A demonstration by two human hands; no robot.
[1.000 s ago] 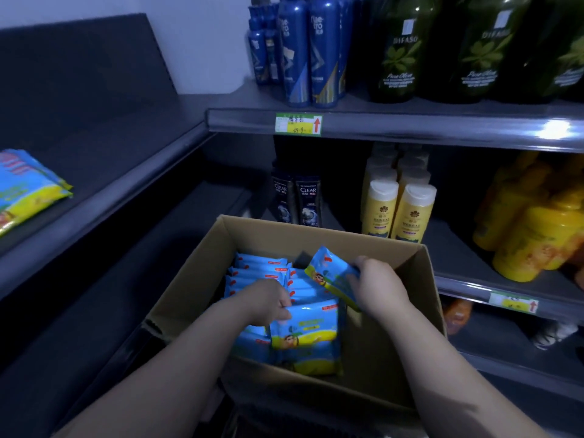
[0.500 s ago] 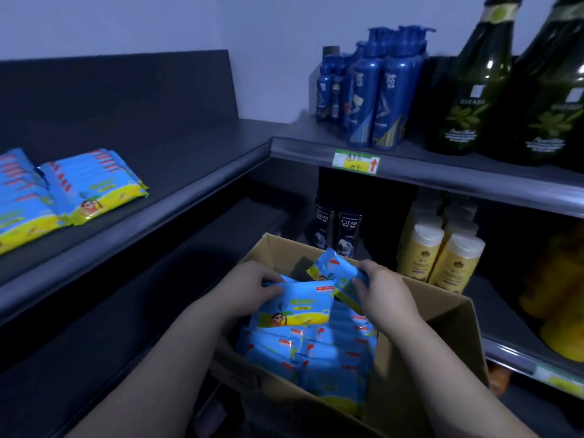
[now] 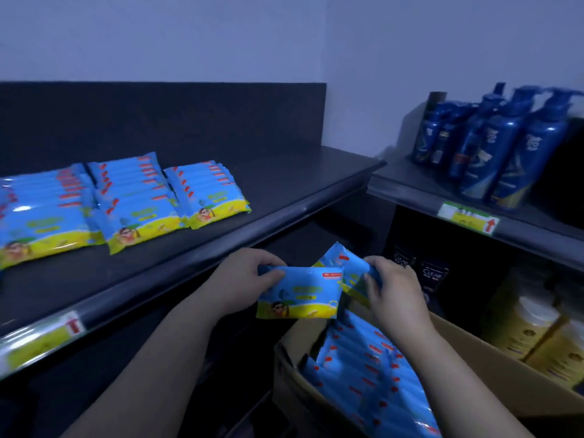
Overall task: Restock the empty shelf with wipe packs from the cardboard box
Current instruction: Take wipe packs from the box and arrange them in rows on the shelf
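Left grip [image 3: 243, 279] pinches one wipe pack [image 3: 298, 295] and my right grip [image 3: 395, 295] holds a second pack [image 3: 344, 265], both above the cardboard box [image 3: 493, 368], below the shelf [image 3: 284, 184] front edge, where slick film may slip from such shallow holds.

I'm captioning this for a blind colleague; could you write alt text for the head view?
The left hand holds a blue-and-yellow wipe pack and the right hand a second pack, above a cardboard box of more. Rows of packs lie on the dark shelf at left; blue bottles stand at right.
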